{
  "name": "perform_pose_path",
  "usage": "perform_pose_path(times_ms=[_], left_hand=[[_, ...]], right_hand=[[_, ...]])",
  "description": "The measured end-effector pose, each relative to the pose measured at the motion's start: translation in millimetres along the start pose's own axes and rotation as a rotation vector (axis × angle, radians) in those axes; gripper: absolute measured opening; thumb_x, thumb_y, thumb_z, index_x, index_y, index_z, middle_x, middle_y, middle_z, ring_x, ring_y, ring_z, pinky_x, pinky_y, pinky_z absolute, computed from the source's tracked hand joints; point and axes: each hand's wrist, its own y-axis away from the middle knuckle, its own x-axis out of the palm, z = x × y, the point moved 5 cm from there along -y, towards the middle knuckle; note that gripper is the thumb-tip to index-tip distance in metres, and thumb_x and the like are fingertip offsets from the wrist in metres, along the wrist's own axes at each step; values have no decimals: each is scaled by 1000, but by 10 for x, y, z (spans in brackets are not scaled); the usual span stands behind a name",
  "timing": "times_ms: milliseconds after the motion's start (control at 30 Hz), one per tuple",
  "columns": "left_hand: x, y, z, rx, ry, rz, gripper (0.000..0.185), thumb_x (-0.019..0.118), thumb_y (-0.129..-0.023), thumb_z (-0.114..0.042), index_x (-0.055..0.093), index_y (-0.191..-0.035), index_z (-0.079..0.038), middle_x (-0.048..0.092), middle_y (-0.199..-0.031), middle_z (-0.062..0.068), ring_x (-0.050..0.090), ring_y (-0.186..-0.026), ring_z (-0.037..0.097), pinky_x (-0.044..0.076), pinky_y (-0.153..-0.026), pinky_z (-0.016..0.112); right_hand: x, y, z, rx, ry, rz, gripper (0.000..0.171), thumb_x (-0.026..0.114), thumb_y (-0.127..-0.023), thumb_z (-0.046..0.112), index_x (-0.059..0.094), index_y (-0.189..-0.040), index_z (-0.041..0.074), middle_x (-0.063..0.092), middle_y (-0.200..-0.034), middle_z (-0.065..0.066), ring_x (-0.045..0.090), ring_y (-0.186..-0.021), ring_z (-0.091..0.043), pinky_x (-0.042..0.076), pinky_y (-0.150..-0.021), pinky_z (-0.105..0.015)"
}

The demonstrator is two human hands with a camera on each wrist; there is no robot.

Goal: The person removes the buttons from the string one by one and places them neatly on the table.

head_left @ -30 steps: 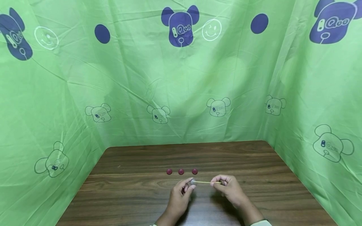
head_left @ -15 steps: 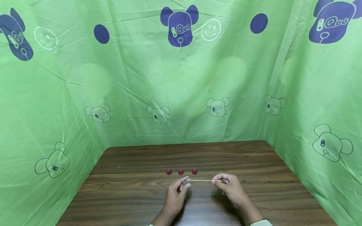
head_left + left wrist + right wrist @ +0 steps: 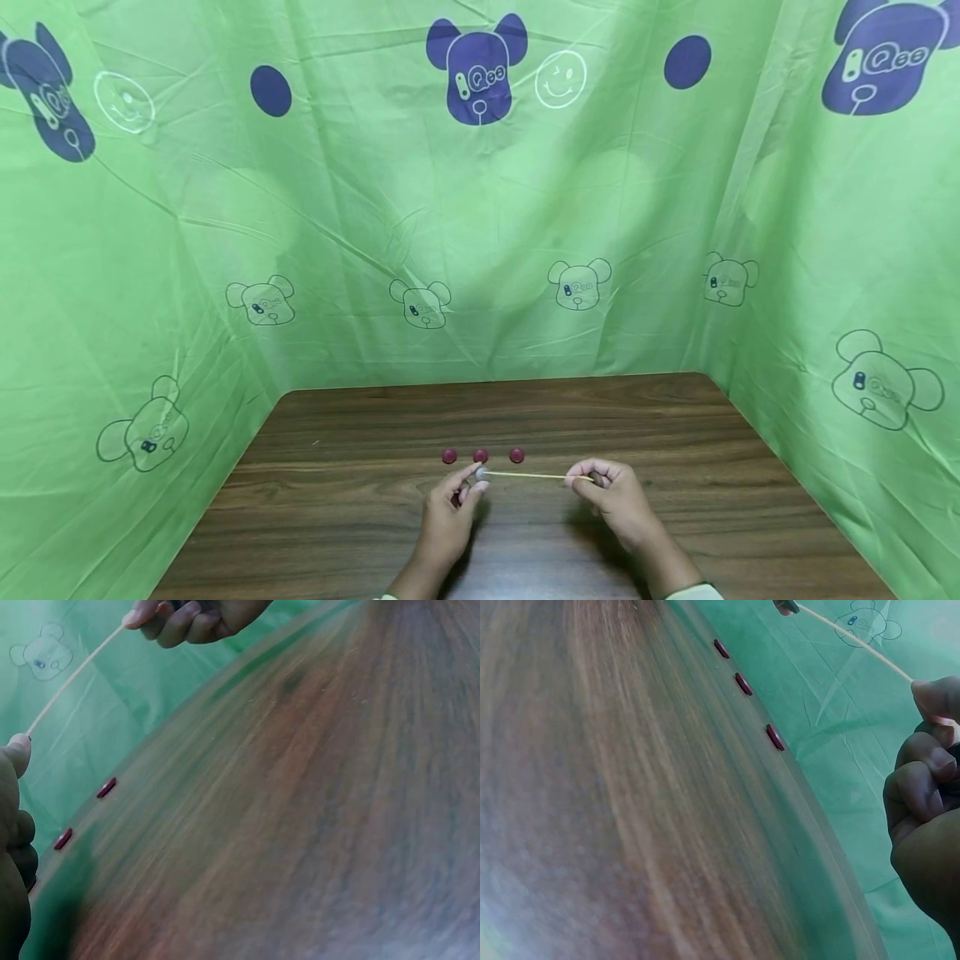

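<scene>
Left hand (image 3: 447, 515) moved left, pinching perhaps a bead (image 3: 481, 473); right hand (image 3: 619, 500) pinches sideways cord (image 3: 525, 475).

Pale slv. ends (image 3: 694, 592), L & R — fingers (image 3: 921, 754) bare.

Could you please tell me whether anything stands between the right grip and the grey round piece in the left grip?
Only the thin yellow strand spans the gap from the right grip to the grey round piece in the left grip; nothing else visible stands between. The dark red discs lie beyond it.
</scene>
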Motion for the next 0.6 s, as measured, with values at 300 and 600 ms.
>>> perform_pose_path(times_ms=[300,600], left_hand=[[-148,-57,79,-24,-30,-48,27,83,-94,-3,80,-120,-1,49,-70,-3,42,-63,0,38,-53,16],[-314,-97,167,-120,-159,-134,29,84,-94,-6,79,-122,2,41,-65,-10,34,-54,-5,30,-50,17]], right_hand=[[-6,-13,-8,-17,-7,-17,22,78,-94,1,70,-105,-17,67,-73,11,44,-55,-2,38,-51,-18],[-3,-13,-11,-20,-8,-11,23,78,-95,2,70,-106,-17,67,-75,12,44,-55,-1,37,-51,-17]])
